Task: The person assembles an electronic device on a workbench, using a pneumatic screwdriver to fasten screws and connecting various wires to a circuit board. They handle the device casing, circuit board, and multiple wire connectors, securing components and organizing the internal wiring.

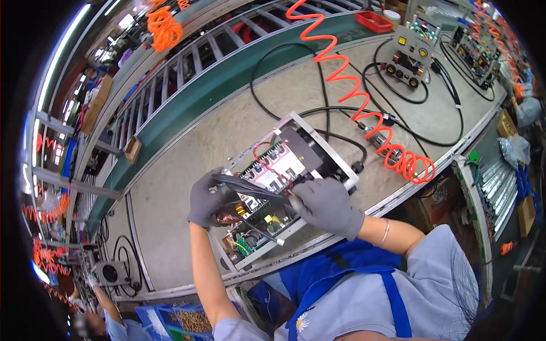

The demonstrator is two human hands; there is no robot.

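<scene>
So a long grey workbench (187,170) is seen running from near left to far right, with a green roller conveyor (187,85) along its far edge. Roughly mid-bench, close to the near edge, an open electronics chassis (284,182) is laid flat, circuit boards and red wiring exposed inside. An orange coiled air hose (364,108) is strung down from the far side to a heap just right of the chassis, and black cables (318,108) are looped across the bench behind it. A small test box with knobs (410,54) is parked at the far right. A black cable bundle (250,189) is held across the chassis: the gloved left hand (207,199) is curled tight around its left end, the gloved right hand (325,204) is pinching the right end, fingers pressed together.
</scene>
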